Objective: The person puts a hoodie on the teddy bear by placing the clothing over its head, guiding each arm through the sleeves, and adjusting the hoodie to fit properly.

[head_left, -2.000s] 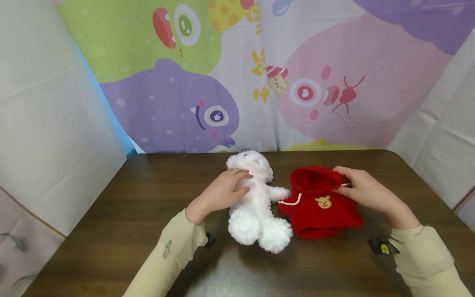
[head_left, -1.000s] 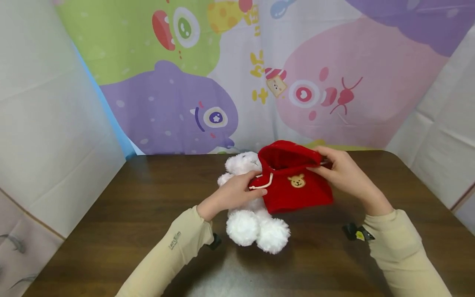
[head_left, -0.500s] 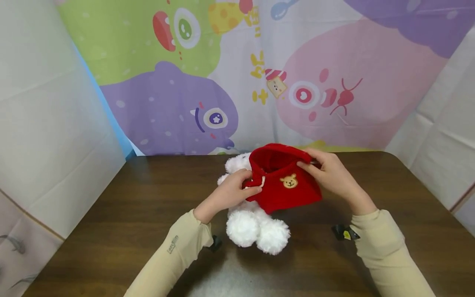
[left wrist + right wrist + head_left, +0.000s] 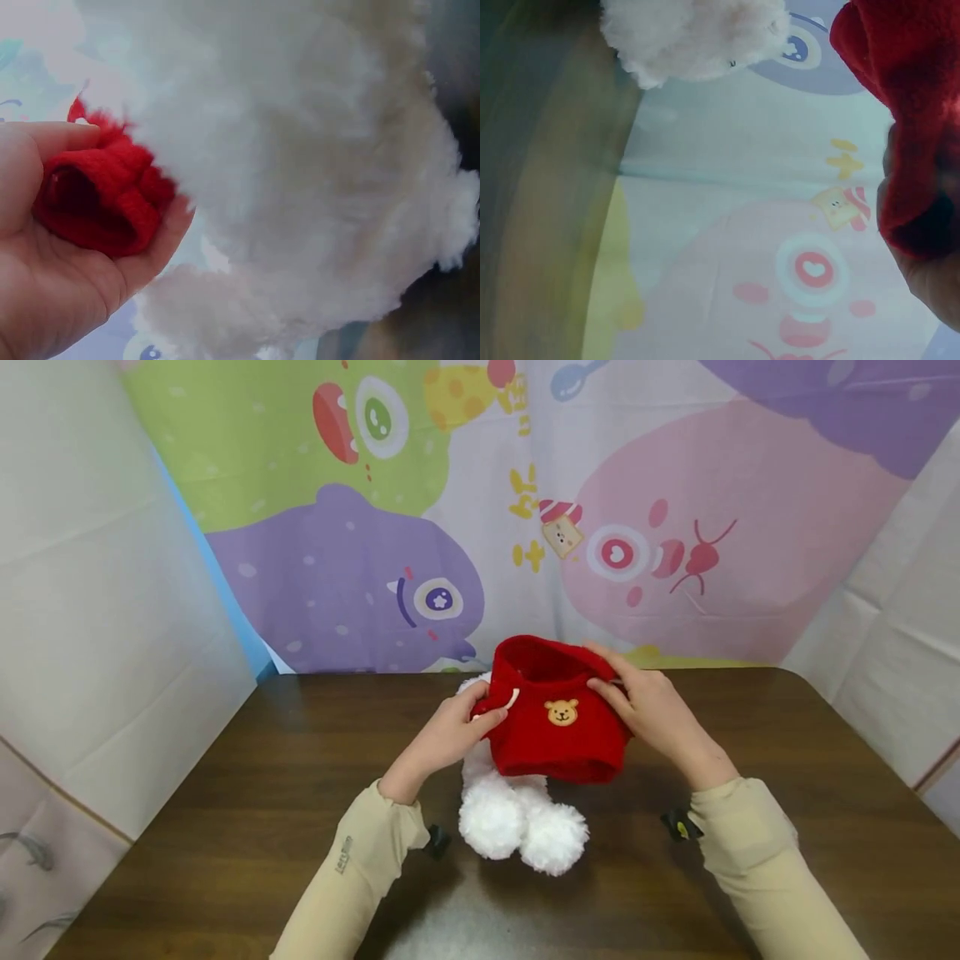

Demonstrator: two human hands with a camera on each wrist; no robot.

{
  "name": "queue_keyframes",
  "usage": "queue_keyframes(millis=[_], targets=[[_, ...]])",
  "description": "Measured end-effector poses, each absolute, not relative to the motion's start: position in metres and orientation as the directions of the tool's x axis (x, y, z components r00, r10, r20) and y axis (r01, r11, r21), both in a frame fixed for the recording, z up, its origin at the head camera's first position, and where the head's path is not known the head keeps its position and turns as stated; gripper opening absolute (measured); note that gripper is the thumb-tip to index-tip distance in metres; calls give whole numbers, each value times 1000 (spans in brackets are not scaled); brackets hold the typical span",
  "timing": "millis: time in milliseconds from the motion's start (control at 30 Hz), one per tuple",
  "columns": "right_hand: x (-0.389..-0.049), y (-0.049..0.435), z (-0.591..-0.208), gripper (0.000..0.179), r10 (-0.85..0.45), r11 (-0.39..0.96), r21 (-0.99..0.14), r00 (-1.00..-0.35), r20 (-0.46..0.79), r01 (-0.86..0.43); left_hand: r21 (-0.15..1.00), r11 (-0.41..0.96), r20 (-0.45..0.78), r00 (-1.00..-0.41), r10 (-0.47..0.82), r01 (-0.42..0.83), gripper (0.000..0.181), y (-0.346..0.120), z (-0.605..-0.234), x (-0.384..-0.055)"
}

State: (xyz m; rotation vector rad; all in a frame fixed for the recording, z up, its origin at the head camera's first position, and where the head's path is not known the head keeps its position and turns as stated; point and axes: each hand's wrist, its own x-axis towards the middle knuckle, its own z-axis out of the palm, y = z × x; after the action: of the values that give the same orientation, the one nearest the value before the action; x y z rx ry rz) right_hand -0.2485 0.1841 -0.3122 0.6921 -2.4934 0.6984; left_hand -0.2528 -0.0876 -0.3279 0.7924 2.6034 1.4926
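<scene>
Currently, a red sweater (image 4: 558,743) is held up over a white plush toy (image 4: 491,818).
At the sweater's nine o'clock, a sleeve (image 4: 112,180) is gripped by the left hand (image 4: 442,731), with a white drawstring (image 4: 513,698) seen near the grip. Most of the toy is hidden by the sweater, its fluffy feet (image 4: 555,839) being left in sight toward seven and six o'clock. A bear patch (image 4: 562,712) is shown mid-front, and at three o'clock the sweater's other side is gripped by the right hand (image 4: 660,710).

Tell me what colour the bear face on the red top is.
The bear face is tan, showing best in the head view.
</scene>
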Motion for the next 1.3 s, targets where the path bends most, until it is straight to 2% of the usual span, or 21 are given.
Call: queue_keyframes(millis=[267, 467, 767, 933, 1300], targets=[[-257, 182, -318, 48, -268, 625, -575, -837, 476, -528, 790, 426, 254, -868, 427, 441, 24, -94, -317, -261], [-271, 179, -326, 43, -277, 545, -653, -848, 452, -526, 771, 493, 249, -904, 348, 402, 28, -99, -314, -269], [-290, 174, -339, 35, -212, 543, -710, -892, 399, -447, 788, 522, 237, -944, 231, 326, 32, -101, -323, -288], [-300, 173, -352, 28, -180, 596, -692, -908, 378, -406, 823, 499, 230, -963, 142, 270, 31, -99, -329, -298], [-313, 163, -377, 28, -202, 690, -643, -941, 271, -333, 792, 586, 193, -981, 25, 171, 28, -99, -347, -303]])
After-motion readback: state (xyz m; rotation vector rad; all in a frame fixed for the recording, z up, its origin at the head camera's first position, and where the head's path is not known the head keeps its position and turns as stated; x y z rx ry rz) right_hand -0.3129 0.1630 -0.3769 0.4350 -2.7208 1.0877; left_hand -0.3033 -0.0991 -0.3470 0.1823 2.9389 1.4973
